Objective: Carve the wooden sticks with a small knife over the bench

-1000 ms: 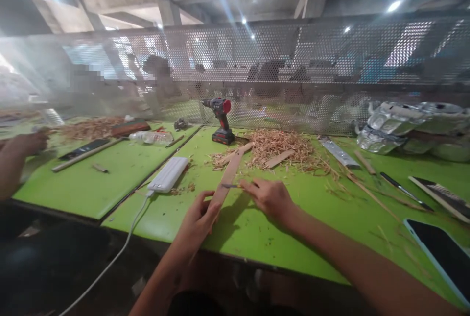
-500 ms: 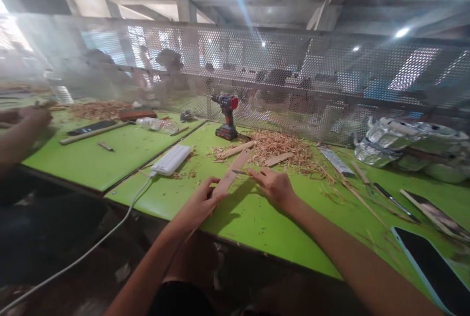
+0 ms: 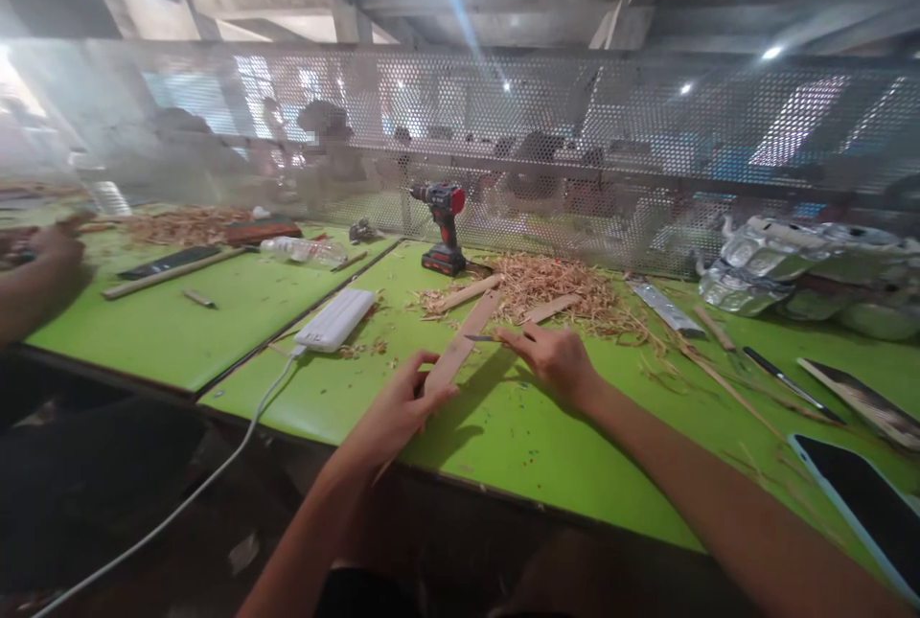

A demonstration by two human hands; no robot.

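Observation:
My left hand (image 3: 411, 404) is closed round the near end of a flat wooden strip (image 3: 460, 347), which slants up and away over the green table. My right hand (image 3: 557, 359) pinches a small knife (image 3: 480, 338) whose thin blade points left and lies at the strip's right edge. Whether the blade touches the wood is too small to tell. Beyond the strip's far end are a loose pile of wood shavings (image 3: 553, 285), a second wooden strip (image 3: 550, 309) and a narrow stick (image 3: 466, 292).
A cordless drill (image 3: 446, 225) stands at the back, before a perforated metal screen (image 3: 610, 148). Left lies a white power bank (image 3: 334, 319) with a cable. At right are a steel ruler (image 3: 665, 309), a pen (image 3: 791, 382), a phone (image 3: 862, 503) and wrapped bottles (image 3: 783, 263). A co-worker's arm (image 3: 43, 268) shows far left.
My view has shifted slightly. My right hand and the knife have moved a little to the right and nearer, along with the strip and my left hand. Both hands keep their hold.

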